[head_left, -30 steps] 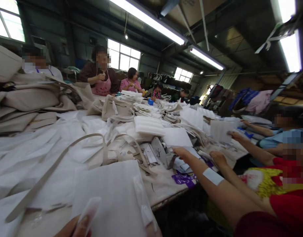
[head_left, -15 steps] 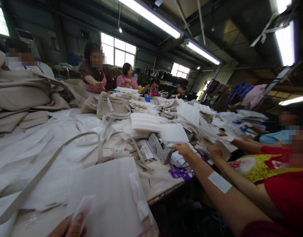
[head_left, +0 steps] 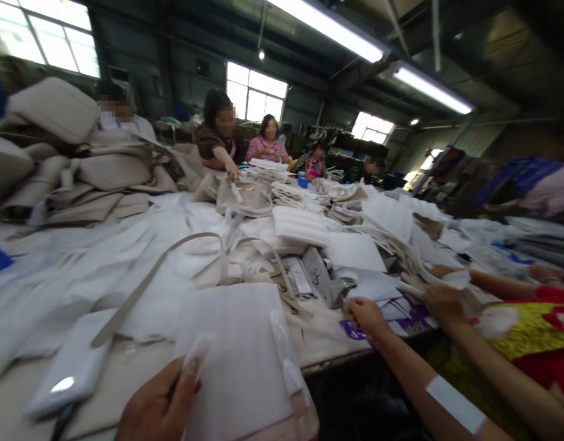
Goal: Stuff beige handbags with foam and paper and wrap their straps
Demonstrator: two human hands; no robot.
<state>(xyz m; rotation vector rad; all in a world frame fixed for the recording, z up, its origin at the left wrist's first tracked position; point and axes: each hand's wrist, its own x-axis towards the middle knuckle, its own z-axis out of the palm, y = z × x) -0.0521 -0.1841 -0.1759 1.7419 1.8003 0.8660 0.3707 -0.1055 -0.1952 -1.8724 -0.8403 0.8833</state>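
A dim workshop hall under strip lights holds a long desk [head_left: 125,373] heaped with stacked white padding [head_left: 300,223], beige bags [head_left: 111,168] and a loose strap [head_left: 139,294]. Other people [head_left: 211,147] sit along its far side. A co-worker's hand [head_left: 365,313] reaches in from the right, near a tape dispenser [head_left: 327,283].

At the near edge the left hand [head_left: 157,407] has its grip closed on a small clear strip [head_left: 195,354]. The strip is pinched between thumb and forefinger and held up at the left edge of a white foam sheet [head_left: 236,343] lying flat on the desk. The right hand is out of view.

The step in hand looks like setting the strip against the sheet. The next move calls for lining it up straight and pressing it down without a crease, like the second strip [head_left: 284,352] along the sheet's right edge.
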